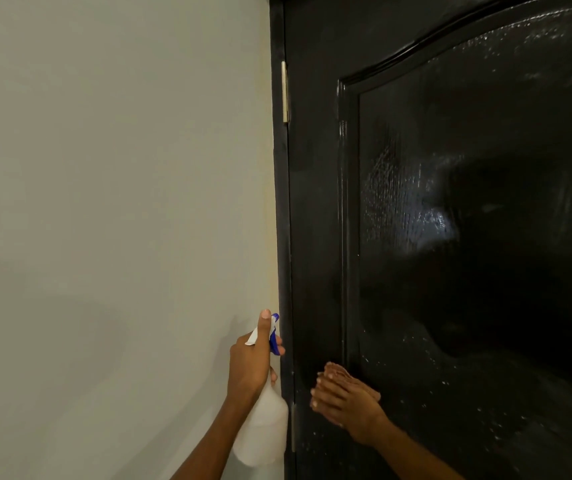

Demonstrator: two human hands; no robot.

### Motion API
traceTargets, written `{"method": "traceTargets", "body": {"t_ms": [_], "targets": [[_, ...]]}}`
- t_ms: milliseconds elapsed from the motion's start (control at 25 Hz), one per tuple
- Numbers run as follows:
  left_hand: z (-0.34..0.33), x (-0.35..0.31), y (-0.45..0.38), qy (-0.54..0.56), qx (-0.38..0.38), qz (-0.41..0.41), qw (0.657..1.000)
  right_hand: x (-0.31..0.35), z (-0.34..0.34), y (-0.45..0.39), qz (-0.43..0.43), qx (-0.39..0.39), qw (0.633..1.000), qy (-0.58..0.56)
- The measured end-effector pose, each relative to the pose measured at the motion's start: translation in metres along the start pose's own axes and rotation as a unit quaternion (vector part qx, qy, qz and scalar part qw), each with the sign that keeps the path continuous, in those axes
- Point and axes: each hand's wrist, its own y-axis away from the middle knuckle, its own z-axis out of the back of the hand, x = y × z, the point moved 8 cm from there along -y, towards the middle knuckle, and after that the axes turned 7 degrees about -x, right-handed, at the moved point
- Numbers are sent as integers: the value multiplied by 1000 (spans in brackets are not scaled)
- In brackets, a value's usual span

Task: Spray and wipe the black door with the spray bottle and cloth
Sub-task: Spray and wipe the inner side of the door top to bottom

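The glossy black door (457, 209) fills the right half of the view, its arched panel speckled with spray droplets. My left hand (248, 362) grips the neck of a white spray bottle (263, 427) with a blue and white trigger head, held upright beside the black door frame (282, 216). My right hand (345, 401) presses a brownish cloth (338, 370) flat against the door's left stile, low down, with only the cloth's top edge showing above the fingers.
A plain pale wall (115, 202) covers the left half. One brass hinge (284, 93) sits high on the frame and another hinge (293, 427) shows low, just right of the bottle.
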Motion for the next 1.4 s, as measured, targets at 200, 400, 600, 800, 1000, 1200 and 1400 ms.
{"method": "traceTargets", "body": {"t_ms": [200, 400, 600, 800, 1000, 1200, 1400], "targets": [[-2, -12, 19, -21, -18, -32, 999, -98, 112, 21, -166, -164, 972, 31], [-12, -23, 38, -13, -35, -30, 999, -253, 256, 65, -359, -358, 861, 27], [-26, -22, 43, 21, -36, 0, 999, -242, 237, 66, -341, -356, 870, 13], [-35, -27, 42, 16, -33, -10, 999, -147, 130, 73, -280, -307, 908, -55], [-37, -21, 62, 23, -17, -6, 1000, -61, 48, 85, -78, -92, 992, 23], [-31, -13, 73, 10, -34, 11, 999, -70, 62, 85, -69, -111, 990, 59], [-23, -1, 69, -47, -54, 5, 997, -155, 163, 90, -289, -296, 910, -35]]}}
